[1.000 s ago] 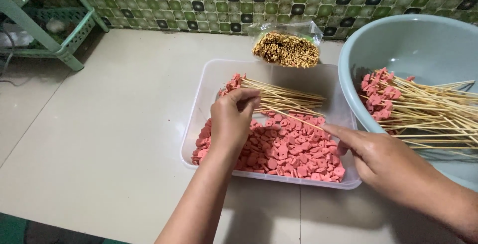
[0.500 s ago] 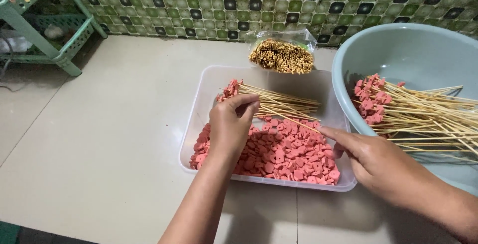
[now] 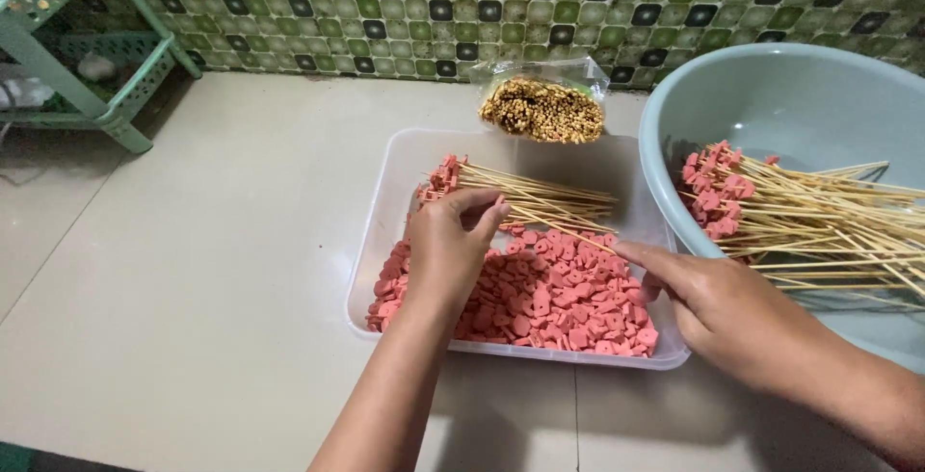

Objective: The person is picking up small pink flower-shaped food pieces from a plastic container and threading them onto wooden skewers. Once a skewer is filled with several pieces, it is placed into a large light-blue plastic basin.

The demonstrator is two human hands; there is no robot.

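My left hand (image 3: 451, 246) hovers over a clear plastic tray (image 3: 378, 226), thumb and fingers pinched on a small pink sausage slice at the tip of a thin bamboo skewer. My right hand (image 3: 718, 303) rests at the tray's right edge and pinches the other end of that skewer. Loose pink sausage slices (image 3: 554, 303) cover the near half of the tray. Several loaded skewers (image 3: 540, 197) lie across its far half, pink pieces at their left ends.
A pale blue-green basin (image 3: 800, 96) at the right holds a pile of finished skewers (image 3: 819, 217). A clear bag of bare bamboo sticks (image 3: 544, 111) lies behind the tray against the green tiled wall. A green plastic rack (image 3: 92, 67) stands at the far left.
Both hands stay in nearly the same place over the tray; the left fingers remain pinched at the skewer tip. The view has shifted slightly.
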